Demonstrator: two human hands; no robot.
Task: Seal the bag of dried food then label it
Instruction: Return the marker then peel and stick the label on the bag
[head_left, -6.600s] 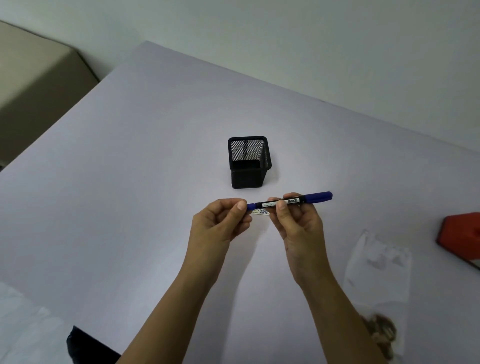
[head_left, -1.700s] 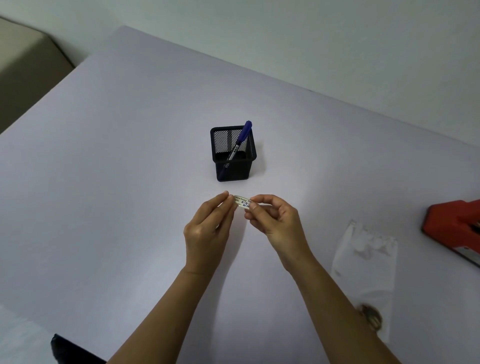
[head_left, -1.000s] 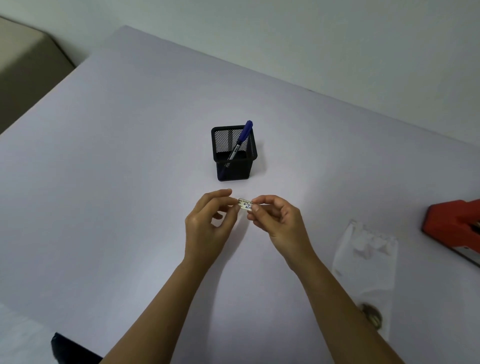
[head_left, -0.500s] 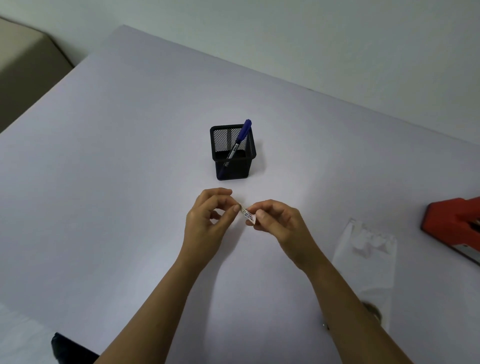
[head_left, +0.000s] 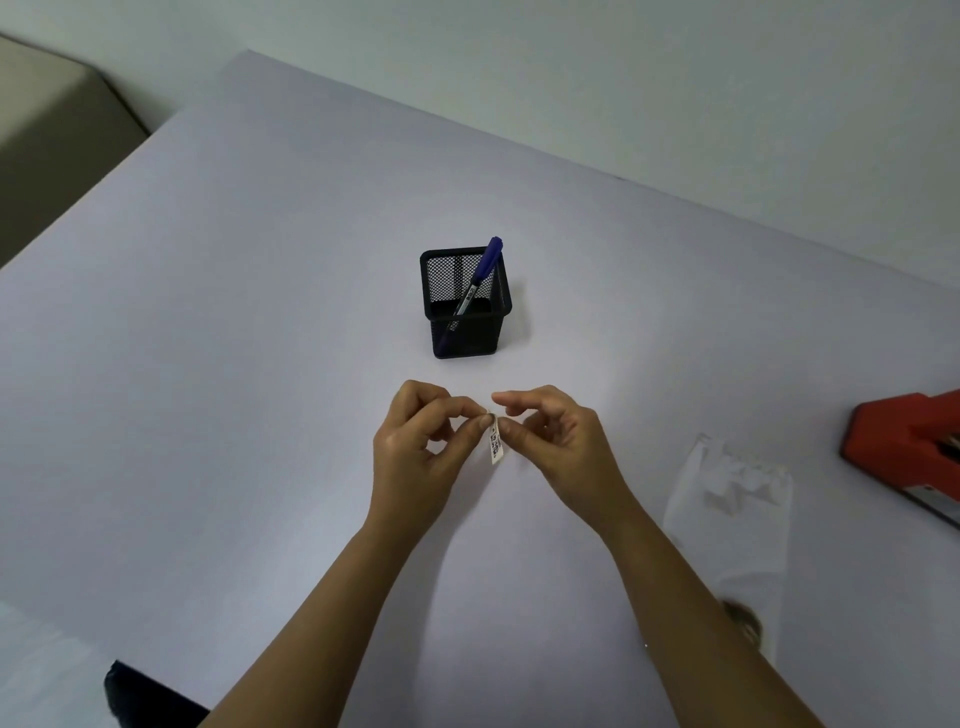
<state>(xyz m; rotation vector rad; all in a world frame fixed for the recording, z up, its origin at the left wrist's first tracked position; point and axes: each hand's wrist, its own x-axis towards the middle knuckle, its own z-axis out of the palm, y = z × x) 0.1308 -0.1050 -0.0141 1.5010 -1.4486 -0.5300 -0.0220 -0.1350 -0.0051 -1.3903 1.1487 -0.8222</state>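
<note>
**A:** You've got both hands clamped on the label (head_left: 496, 444); your left hand (head_left: 421, 452) pinches its top edge between thumb and forefinger, and your right hand (head_left: 561, 441) pinches it just beside, forefinger lifted free. The strip hangs down between them above the table (head_left: 208, 364), touching nothing else.

**B:** And the bag, where's that?

**A:** The bag (head_left: 727, 519) lies flat off to your right, beside your right forearm and well apart from the label; it's clear, with a small clump of dried food (head_left: 743, 618) at its near end, partly hidden by your arm. I can't tell whether its far end is sealed.

**B:** So how far along are you?

**A:** Late, I'd say; the pen (head_left: 480, 275) is parked in the pen holder (head_left: 467, 332), leaning against its far right corner, and there's printing on the label, though too small to read. No label is on the bag yet; sticking it there is what's left.

**B:** Anything else in that holder?

**A:** Only the pen, as far as the mesh lets you see. A red device (head_left: 909, 452) sits at the right edge, near the bag; what it holds, I can't make out.
</note>
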